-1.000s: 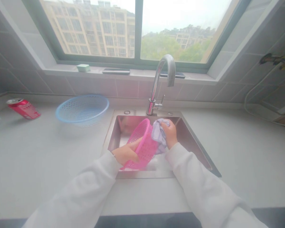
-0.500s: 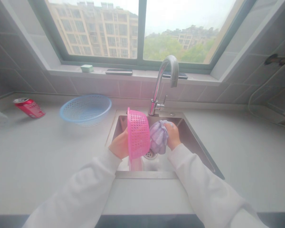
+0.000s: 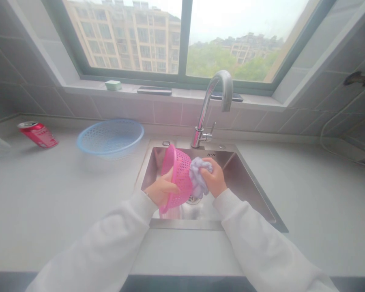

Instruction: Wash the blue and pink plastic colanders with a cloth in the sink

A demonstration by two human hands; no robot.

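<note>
A pink plastic basket full of small holes is tipped on its side over the steel sink. My left hand grips its rim, thumb on the outer wall and the other fingers hidden inside. In my right hand is a bunched pale purple cloth, closed in the fingers and pressed against the basket's base. Below them, part of the sink drain shows.
A chrome faucet rises behind the sink. Left on the counter stand a light blue basket and a tilted red can. A green block and a flat dark object lie on the windowsill.
The pink basket has turned, and my left thumb now shows over its rim. My right hand has shifted slightly left, and the cloth is bunched smaller against the base.
</note>
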